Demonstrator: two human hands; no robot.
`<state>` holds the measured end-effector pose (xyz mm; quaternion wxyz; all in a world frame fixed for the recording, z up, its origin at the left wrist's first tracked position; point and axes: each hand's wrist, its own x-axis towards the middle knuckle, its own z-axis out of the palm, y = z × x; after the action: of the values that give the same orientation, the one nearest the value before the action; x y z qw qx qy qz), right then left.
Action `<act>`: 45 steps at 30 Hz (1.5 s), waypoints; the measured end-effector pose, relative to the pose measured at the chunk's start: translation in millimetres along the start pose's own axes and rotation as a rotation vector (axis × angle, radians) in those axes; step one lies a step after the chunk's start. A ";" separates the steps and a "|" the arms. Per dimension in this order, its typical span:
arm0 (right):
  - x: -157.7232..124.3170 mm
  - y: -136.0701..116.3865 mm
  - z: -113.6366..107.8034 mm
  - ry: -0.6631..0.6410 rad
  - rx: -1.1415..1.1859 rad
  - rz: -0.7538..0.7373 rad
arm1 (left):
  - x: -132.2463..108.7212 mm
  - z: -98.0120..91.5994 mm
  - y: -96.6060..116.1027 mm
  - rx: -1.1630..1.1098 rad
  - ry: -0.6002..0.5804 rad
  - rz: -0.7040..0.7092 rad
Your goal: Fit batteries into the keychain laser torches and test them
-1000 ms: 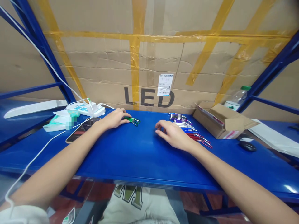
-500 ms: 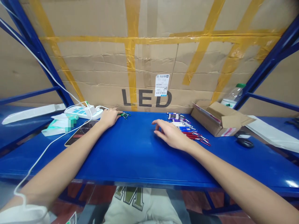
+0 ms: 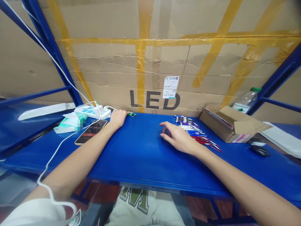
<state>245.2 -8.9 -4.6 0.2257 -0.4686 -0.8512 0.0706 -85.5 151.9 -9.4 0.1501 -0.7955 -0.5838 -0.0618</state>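
At the back of the blue table [image 3: 141,150], my left hand [image 3: 118,118] is closed over green items [image 3: 133,115] with metal clips, whose ends stick out to its right. The part under my fingers is hidden. My right hand [image 3: 177,136] hovers or rests over the table's middle right, thumb and fingers apart, holding nothing. Just beyond and beside it lies a row of pen-like pieces with carabiner clips: dark and purple ones [image 3: 183,119] at the back, then white, blue [image 3: 194,133] and red ones [image 3: 204,140] nearer me.
A phone [image 3: 90,133], a tissue pack [image 3: 68,122] and a white power strip [image 3: 90,111] lie at left, with a white cable crossing my left forearm. On the right are an open cardboard box [image 3: 231,124], a bottle [image 3: 246,99] and a black mouse [image 3: 260,150].
The whole view has shifted, so the table and things appear farther right. Both hands keep nearly the same places on the table, and more of the phone shows.
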 end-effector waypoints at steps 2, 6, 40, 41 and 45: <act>0.4 -0.3 -0.1 -0.005 -0.004 0.007 | -0.5 -0.2 0.2 -0.003 -0.002 0.008; 0.6 -0.9 -1.4 -0.012 -0.003 0.022 | -1.4 0.2 0.3 -0.004 -0.004 0.016; -22.3 70.0 -108.4 -0.309 -0.337 0.471 | 0.2 27.9 -2.6 -0.174 0.006 0.184; -24.4 71.0 -110.8 -0.345 -0.304 0.469 | 1.2 28.9 -3.4 -0.176 0.003 0.182; -31.1 71.3 -117.0 -0.418 -0.193 0.446 | 1.1 29.5 -3.7 -0.186 0.010 0.198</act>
<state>366.8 -6.1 65.8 -0.0206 -0.6382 -0.7582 0.1318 -91.0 163.1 -36.5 0.0839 -0.8594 -0.4935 -0.1044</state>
